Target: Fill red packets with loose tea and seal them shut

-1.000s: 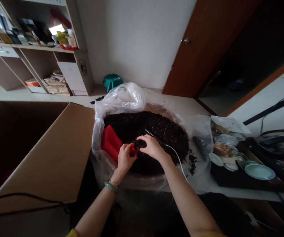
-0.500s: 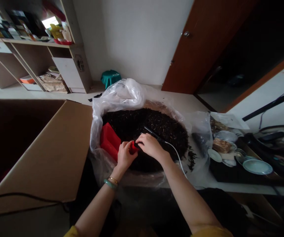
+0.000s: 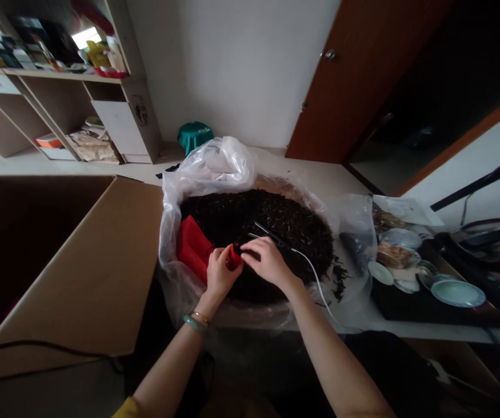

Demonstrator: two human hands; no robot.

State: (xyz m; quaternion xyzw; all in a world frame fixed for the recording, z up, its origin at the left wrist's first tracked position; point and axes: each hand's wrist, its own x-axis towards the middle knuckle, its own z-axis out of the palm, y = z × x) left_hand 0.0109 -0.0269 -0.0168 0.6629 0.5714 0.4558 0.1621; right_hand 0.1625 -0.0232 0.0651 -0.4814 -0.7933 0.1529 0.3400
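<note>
A wide round basket lined with clear plastic [image 3: 215, 168] holds a heap of dark loose tea leaves [image 3: 276, 223]. Over its near edge, my left hand [image 3: 218, 273] pinches a small red packet [image 3: 234, 256]. My right hand [image 3: 266, 259] is closed on the same packet from the right, fingers curled at its top. A stack of red packets [image 3: 192, 247] lies in the basket just left of my hands. A thin black tool with a white cable [image 3: 315, 278] rests on the leaves behind my right hand.
A large open cardboard box [image 3: 80, 273] stands at the left with a black cord across its flap. On the right, a dark tray [image 3: 406, 302] carries small plates and bowls. Shelves, a green bag [image 3: 194, 134] and a brown door stand behind.
Both hands stay at the basket's near edge. The red packet shows a little more between the fingers now, and the dark clump seen at its top a second ago is gone.
</note>
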